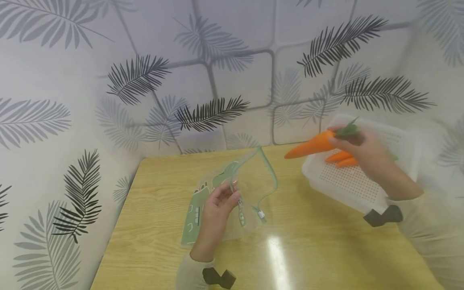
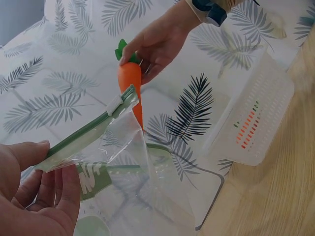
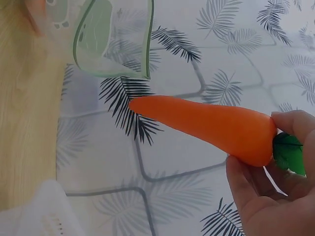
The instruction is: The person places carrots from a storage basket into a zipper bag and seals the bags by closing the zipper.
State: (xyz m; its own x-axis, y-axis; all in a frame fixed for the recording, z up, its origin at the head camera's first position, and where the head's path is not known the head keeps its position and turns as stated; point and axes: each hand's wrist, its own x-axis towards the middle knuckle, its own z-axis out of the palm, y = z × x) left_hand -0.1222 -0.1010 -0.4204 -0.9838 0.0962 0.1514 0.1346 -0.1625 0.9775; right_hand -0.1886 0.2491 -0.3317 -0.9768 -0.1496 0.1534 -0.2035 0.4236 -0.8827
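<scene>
My left hand (image 1: pixel 219 205) pinches the edge of a clear zip bag (image 2: pixel 133 162) with a green zip strip and green print. The bag's mouth stands open, and its white slider (image 2: pixel 114 104) shows at one end of the strip. My right hand (image 1: pixel 366 149) grips an orange carrot (image 3: pixel 211 123) by its thick end, near the green leaves (image 3: pixel 290 152). In the head view the carrot's tip points left, between the bag and a white basket (image 1: pixel 333 193). More carrots (image 1: pixel 342 158) lie inside that basket, partly hidden by my right forearm.
The basket, with perforated walls, stands at the right on a light wooden table (image 1: pixel 152 217). Behind and left of the table is a leaf-patterned covering (image 1: pixel 152 117). Light glares off the table's front middle.
</scene>
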